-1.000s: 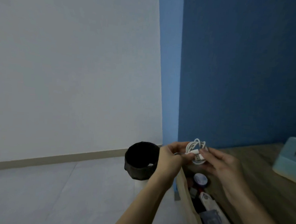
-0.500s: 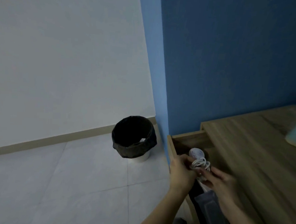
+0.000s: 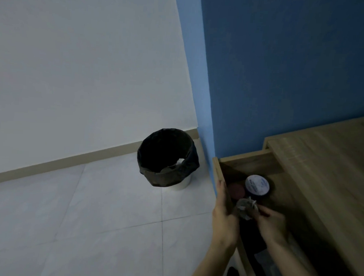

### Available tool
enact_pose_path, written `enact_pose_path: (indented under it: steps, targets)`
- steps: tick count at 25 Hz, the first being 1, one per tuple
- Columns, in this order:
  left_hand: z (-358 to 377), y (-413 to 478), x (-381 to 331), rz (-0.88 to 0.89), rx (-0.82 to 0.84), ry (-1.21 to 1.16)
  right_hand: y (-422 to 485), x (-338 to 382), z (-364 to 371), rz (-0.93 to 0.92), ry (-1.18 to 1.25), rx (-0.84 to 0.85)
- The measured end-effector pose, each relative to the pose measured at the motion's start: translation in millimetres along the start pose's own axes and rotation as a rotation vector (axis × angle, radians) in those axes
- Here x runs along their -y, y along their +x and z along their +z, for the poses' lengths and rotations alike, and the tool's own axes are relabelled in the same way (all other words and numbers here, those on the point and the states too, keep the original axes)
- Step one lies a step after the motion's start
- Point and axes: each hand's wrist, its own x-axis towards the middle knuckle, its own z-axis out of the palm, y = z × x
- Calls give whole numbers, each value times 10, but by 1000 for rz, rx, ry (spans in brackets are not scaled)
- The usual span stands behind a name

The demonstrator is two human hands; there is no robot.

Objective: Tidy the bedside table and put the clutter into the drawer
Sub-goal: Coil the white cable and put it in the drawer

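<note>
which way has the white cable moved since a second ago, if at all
Yes. The cable went down, from above the drawer to inside it, beside the round tin.

Right hand (image 3: 272,225) holds cable (image 3: 245,208) in drawer (image 3: 218,169).

The cable (image 3: 245,208) between the fingers (image 3: 263,212) is greyish white. Just past the fingertips, a jar lid (image 3: 257,184) is white with faint dark print, and beside it is a dull red disc (image 3: 236,190). The drawer (image 3: 219,171) at the fingers and the table (image 3: 327,166) to their right are light brown wood with streaky grain. Far beyond the fingers are a black-lined bin (image 3: 167,158), a pale grey tiled floor (image 3: 88,217), a beige skirting (image 3: 70,159), a white wall (image 3: 75,58) and a blue wall (image 3: 286,69).
</note>
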Motion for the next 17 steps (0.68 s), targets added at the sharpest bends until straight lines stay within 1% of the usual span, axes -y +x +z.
enact_pose_path:
  steps: [2, 4, 5, 10, 13, 14, 16, 17]
  targets:
    - [5, 9, 55, -2, 4, 22, 39, -95, 69, -119, -137, -45]
    - [6, 2, 100, 27, 0, 79, 70, -143, 103, -194, -203, -89]
    - [1, -2, 137, 43, 5, 98, 77, -147, 124, -213, -240, -96]
    - [-48, 6, 351, -15, 25, 113, 85, -243, 173, -302, -507, -140]
    - [-29, 31, 397, -40, 25, 110, 57, -253, 189, -371, -757, -217]
    - [-25, 33, 398, -42, 27, 106, 64, -282, 192, -399, -808, -226]
    - [-18, 41, 418, -36, 33, 87, 45, -323, 208, -517, -850, -157]
    - [-17, 47, 428, -34, 38, 84, 15, -321, 205, -544, -859, -102]
